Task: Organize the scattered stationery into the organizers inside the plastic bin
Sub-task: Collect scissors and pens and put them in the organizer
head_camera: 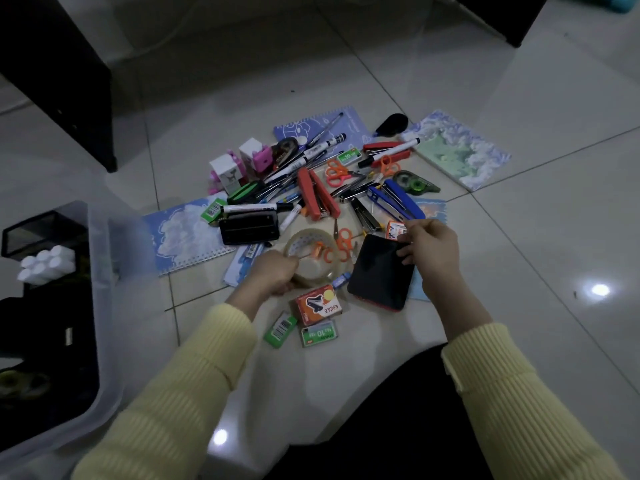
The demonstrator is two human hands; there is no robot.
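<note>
A heap of stationery lies on the tiled floor: pens, a red stapler [317, 197], a blue stapler [401, 199], orange scissors [337, 173], staple boxes and notebooks. My left hand [275, 275] grips a clear tape roll [313, 252] at its near left rim. My right hand [429, 247] holds the far edge of a black, red-edged pad [379, 275], tilting it up. The clear plastic bin [100, 306] stands at the left with black organizers [38, 230] inside; one holds several white tubes [46, 265].
An orange staple box [318, 304] and two green staple boxes [318, 334] lie just before my hands. A black hole punch [249, 225] sits left of the tape. Dark furniture [69, 71] stands at the far left, and more at the far right [505, 12].
</note>
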